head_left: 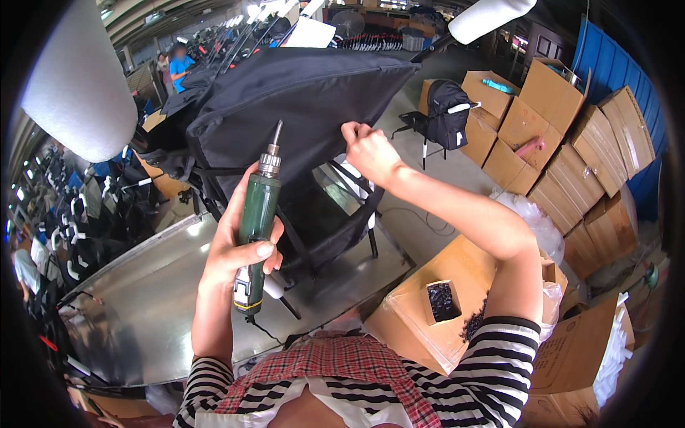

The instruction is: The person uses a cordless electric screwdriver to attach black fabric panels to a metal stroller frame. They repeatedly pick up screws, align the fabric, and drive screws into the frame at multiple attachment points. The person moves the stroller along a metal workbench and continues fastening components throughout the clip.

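My left hand [230, 246] is wrapped around a green electric screwdriver [260, 207], its metal bit pointing up and away from me. A dark cord trails from its lower end. In front stands what looks like a stroller, with a wide black fabric panel [300, 93] stretched over its frame. My right hand [372, 153] is closed at the panel's right edge, fingertips pinched against the fabric; whatever sits between them is hidden. Below the panel, a black fabric seat part [314, 214] and straps hang over the metal table.
A shiny metal table [157, 292] lies under the work. At right, a cardboard box [421, 285] bears a small carton of black parts [443, 301] and loose ones. Further right are stacked cartons [528, 128] and a black stroller [448, 118]. White-wrapped bars [78, 85] rise at the upper left.
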Demonstrator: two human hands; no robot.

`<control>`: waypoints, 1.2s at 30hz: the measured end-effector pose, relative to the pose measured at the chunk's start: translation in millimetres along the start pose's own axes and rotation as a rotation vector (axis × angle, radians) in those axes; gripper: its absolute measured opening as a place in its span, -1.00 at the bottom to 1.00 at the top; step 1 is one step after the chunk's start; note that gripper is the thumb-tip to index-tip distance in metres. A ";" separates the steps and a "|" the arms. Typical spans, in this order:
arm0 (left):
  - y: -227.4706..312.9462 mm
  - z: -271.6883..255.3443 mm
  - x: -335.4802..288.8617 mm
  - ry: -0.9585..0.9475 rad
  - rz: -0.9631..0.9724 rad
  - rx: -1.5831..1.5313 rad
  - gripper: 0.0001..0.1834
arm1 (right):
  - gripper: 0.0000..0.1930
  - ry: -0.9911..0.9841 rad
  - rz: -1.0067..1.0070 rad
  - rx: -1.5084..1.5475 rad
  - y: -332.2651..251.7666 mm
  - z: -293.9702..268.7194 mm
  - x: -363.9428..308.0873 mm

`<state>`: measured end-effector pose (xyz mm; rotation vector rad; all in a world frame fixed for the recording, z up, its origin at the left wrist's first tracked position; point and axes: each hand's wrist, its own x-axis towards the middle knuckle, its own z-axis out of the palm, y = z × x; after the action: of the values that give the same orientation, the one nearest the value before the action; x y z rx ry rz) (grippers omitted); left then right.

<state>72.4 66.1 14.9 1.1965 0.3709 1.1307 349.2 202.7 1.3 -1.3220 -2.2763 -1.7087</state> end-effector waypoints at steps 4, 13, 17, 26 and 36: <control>1.9 -1.9 -2.2 -0.003 0.001 0.017 0.25 | -0.80 -0.302 -0.010 0.125 -6.5 -9.8 -10.9; -1.6 -1.8 -2.4 0.003 0.001 0.035 0.26 | -0.73 0.121 0.059 0.323 1.7 -4.3 -30.2; -0.6 -2.0 -1.2 -0.009 -0.012 0.010 0.26 | -0.84 -0.045 0.051 0.257 -1.6 1.8 -18.9; -3.7 -1.8 0.0 -0.017 -0.014 -0.004 0.24 | -0.83 0.380 0.714 0.871 -11.2 3.9 -33.2; -1.5 -0.7 -1.2 -0.002 -0.006 0.012 0.25 | -0.84 0.593 1.004 1.030 -42.7 22.3 16.9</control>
<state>72.1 65.6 13.0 1.2064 0.3800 1.1236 322.4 228.4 -33.6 -1.1007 -1.3208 -0.3721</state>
